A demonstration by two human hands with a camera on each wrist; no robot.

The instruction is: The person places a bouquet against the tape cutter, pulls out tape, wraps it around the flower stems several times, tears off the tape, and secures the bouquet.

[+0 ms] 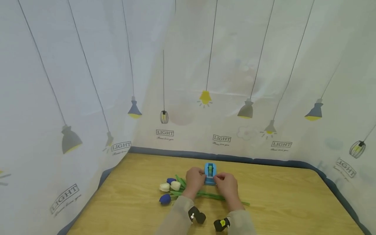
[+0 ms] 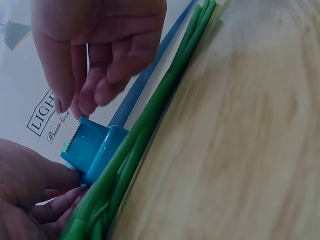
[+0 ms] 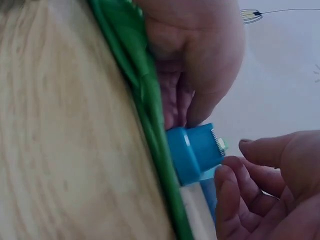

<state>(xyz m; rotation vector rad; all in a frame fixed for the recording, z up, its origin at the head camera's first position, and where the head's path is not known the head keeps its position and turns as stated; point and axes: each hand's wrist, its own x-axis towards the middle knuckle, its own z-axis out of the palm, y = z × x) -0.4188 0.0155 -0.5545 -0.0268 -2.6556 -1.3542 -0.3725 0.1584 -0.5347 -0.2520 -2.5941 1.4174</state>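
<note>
Four artificial tulips, two blue tulips (image 1: 165,199) and two white tulips (image 1: 175,186), lay in a loose bunch on the wood-grain table (image 1: 282,195), their green stems (image 2: 167,82) running to the right beneath the person's arms. Just beyond the stems stood a light-blue tape dispenser (image 1: 210,181), between the two hands, a green roll (image 1: 210,170) seated in it and its toothed cutting edge facing the person.

The left hand (image 1: 195,179) held the dispenser by its left side, thumb and fingers curled in against the blue body. The right hand (image 1: 228,187) was at the cutting edge, its fingers loosely bent and its thumb a little apart from the forefinger; whether a clear end of tape lay between them could not be told.

As for progress, it looked like an early stage. The dispenser was steadied and the right fingertips were at the teeth, but no length of tape showed drawn out. Nothing bound the stems where they could be seen, though the arms hid part of them. Pulling a strip free therefore appeared to be undone.
</note>
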